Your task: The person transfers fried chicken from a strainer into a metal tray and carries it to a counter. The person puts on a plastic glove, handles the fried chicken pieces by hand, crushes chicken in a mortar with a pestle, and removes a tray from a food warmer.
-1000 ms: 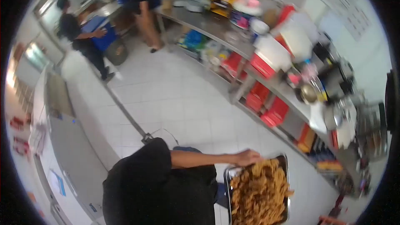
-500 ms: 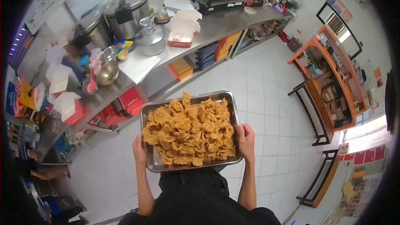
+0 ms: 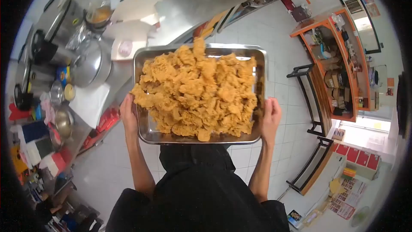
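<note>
A rectangular metal tray [image 3: 201,139] heaped with fried chicken pieces [image 3: 197,90] is held up in front of my body, above the floor. My left hand [image 3: 129,114] grips its left side, and my right hand [image 3: 270,118] grips its right side, with the fingers partly hidden by the rim. The chicken is golden brown and craggy. One piece sticks up past the tray's far edge. Just beyond the tray's far left corner, an open white food box [image 3: 128,41] stands on the steel counter [image 3: 197,6].
Left on the counter are a lidded pot [image 3: 90,62], metal bowls [image 3: 64,122], a white sheet [image 3: 90,103] and large cookers [image 3: 53,25]. To the right stand an orange shelf unit [image 3: 349,68] and a wooden bench [image 3: 317,94]. Part of another person shows at lower left.
The tray has risen higher in view and looks larger, still in both hands. The counter with the food box and pot appears nearer, and my view has turned.
</note>
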Demonstrator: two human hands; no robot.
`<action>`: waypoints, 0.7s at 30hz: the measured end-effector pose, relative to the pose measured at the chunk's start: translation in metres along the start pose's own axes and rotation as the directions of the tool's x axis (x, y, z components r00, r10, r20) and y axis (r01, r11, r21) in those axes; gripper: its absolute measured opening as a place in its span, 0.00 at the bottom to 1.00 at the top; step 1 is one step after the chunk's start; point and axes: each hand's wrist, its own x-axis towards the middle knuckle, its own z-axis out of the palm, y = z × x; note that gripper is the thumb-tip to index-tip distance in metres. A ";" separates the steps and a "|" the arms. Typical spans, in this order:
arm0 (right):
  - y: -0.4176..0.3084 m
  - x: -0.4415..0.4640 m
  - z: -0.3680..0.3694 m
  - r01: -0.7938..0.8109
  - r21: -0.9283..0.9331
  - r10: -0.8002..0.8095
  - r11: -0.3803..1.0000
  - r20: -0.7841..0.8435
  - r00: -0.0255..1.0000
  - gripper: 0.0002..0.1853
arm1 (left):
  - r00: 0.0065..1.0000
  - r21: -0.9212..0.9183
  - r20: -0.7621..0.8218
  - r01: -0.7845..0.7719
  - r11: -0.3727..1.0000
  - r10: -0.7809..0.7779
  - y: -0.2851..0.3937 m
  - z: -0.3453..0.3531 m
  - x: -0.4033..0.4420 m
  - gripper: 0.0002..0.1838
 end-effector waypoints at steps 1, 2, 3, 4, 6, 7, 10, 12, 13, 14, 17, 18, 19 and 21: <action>-0.001 -0.009 0.002 -0.056 0.023 0.056 0.998 -0.035 0.998 0.12 | 0.999 -0.007 -0.006 0.037 0.999 -0.037 0.000 -0.004 -0.004 0.18; -0.001 -0.010 0.001 -0.063 -0.003 0.063 0.998 -0.061 0.996 0.11 | 0.998 -0.043 -0.020 0.058 0.997 -0.059 0.004 -0.001 -0.002 0.18; -0.001 -0.006 -0.001 -0.057 -0.021 0.055 0.998 -0.092 0.994 0.11 | 0.998 -0.040 -0.029 0.059 0.997 -0.061 0.009 -0.004 0.001 0.18; 0.008 -0.005 -0.001 -0.048 -0.026 0.045 0.998 -0.100 0.994 0.10 | 1.000 0.047 -0.018 0.020 0.999 -0.020 0.003 -0.011 0.002 0.18; 0.011 -0.001 -0.001 0.016 -0.050 -0.022 0.999 -0.121 0.992 0.10 | 0.979 0.083 -0.205 -0.001 0.997 0.018 -0.001 -0.007 0.001 0.18; 0.007 0.003 0.000 0.061 -0.075 -0.070 0.995 -0.128 0.989 0.10 | 0.916 0.027 -0.401 0.019 0.999 -0.007 0.000 0.005 -0.005 0.17; -0.063 0.050 -0.005 0.049 -0.075 -0.064 0.996 -0.220 0.973 0.13 | 0.864 -0.133 -0.500 -0.001 0.991 -0.066 0.081 0.035 0.000 0.20; -0.060 0.093 0.013 0.080 0.122 -0.057 0.989 -0.177 0.983 0.16 | 0.801 -0.079 -0.596 -0.126 0.989 0.055 0.079 0.040 0.011 0.24; -0.059 0.112 0.027 0.117 0.094 -0.092 0.989 -0.234 0.968 0.18 | 0.734 -0.010 -0.675 -0.105 0.994 0.071 0.082 0.045 0.019 0.24; -0.054 0.137 0.036 0.141 0.103 -0.120 0.985 -0.187 0.975 0.18 | 0.727 -0.122 -0.686 -0.157 0.980 0.031 0.088 0.056 0.026 0.25; -0.044 0.221 0.040 0.182 0.227 -0.196 0.957 0.044 0.980 0.20 | 0.678 -0.140 -0.721 -0.344 0.929 0.142 0.085 0.087 0.032 0.24; -0.031 0.255 0.038 0.200 0.177 -0.226 0.964 0.140 0.964 0.20 | 0.616 0.090 -0.753 -0.252 0.963 0.232 0.071 0.078 0.029 0.24; -0.022 0.287 0.039 0.219 0.133 -0.246 0.966 0.235 0.940 0.21 | 0.565 0.311 -0.761 -0.116 0.944 0.320 0.056 0.064 0.020 0.24; -0.041 0.309 0.089 0.172 0.115 -0.200 0.978 0.328 0.923 0.18 | 0.733 0.842 -0.508 0.310 0.442 0.452 0.045 0.059 0.009 0.21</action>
